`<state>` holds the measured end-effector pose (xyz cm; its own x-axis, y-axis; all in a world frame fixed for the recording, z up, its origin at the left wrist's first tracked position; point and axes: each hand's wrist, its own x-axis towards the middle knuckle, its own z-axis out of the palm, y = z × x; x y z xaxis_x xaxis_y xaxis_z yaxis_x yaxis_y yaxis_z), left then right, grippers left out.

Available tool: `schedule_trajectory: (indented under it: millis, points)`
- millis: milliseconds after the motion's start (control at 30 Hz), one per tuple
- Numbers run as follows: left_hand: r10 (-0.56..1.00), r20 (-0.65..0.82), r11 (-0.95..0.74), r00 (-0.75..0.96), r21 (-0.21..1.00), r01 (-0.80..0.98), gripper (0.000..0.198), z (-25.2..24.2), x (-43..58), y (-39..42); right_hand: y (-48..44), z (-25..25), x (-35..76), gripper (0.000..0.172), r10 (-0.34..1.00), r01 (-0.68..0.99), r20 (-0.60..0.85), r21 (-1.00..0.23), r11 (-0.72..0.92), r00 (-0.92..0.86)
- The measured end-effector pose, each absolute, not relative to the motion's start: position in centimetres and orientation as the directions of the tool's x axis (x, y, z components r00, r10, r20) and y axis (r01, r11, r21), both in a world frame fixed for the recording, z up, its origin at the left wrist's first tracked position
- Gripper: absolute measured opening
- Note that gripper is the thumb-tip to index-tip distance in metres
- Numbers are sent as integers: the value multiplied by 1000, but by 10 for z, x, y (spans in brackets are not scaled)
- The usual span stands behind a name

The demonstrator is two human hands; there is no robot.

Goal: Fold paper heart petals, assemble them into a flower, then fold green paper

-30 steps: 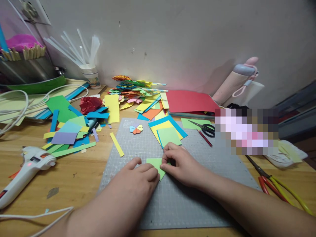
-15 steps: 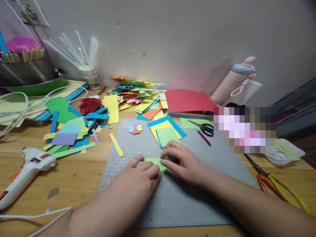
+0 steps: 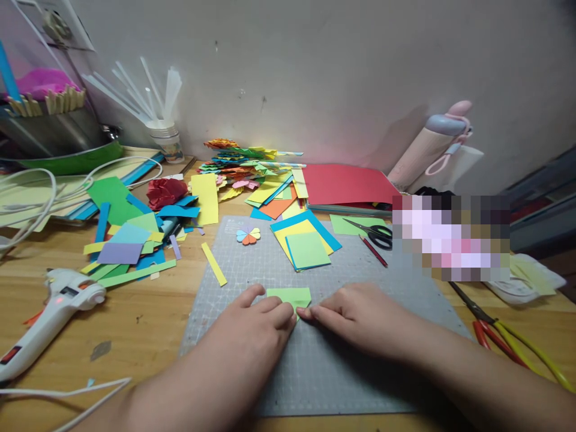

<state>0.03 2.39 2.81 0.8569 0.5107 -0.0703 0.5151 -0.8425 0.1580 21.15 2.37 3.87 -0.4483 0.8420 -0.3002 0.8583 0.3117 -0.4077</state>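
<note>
A light green sheet of paper (image 3: 288,295), partly folded at its lower side, lies on the grey gridded cutting mat (image 3: 360,384). My left hand (image 3: 258,324) holds it down from the left, its curled fingers covering the lower left part. At the right edge, my right hand (image 3: 355,312) has thumb and forefinger closed together against the fold, with the other fingers tucked in. Just beyond lies a stack of green, yellow and blue paper squares (image 3: 308,249). A small paper flower with multicoloured petals (image 3: 249,235) rests farther up the mat.
Black scissors (image 3: 366,229) and a dark red pencil (image 3: 374,252) lie at the mat's right. Pliers with red and yellow handles (image 3: 508,336) are at far right. A white glue gun (image 3: 54,318) and loose paper pieces (image 3: 121,252) occupy the left. Behind stands a red-topped stack (image 3: 346,183).
My right hand has slid down and slightly right along the green paper, uncovering its upper right corner. The left hand stays nearly in place. The view has shifted slightly.
</note>
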Motion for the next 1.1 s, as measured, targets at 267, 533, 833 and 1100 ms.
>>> schedule_trajectory:
  millis: [267, 533, 833, 1100]
  points:
    - [501, -57, -852, 863, 139, 504, 17, 29, -1, 23, 33, 44, 225, 54, 885, 913, -376, -390, 119, -276]
    - [624, 24, -748, 781, 307, 588, 6, 29, 9, 29, 33, 28, 222, 45, 914, 859, -148, -425, 285, -377]
    - [567, 340, -824, 750, 253, 508, 18, 17, 9, 39, 33, 17, 220, 14, 732, 635, 60, -453, 626, -679]
    - [677, 417, -732, 606, 462, 500, 11, 30, 5, 36, 30, 22, 217, 6, 767, 406, 399, -675, 616, -502]
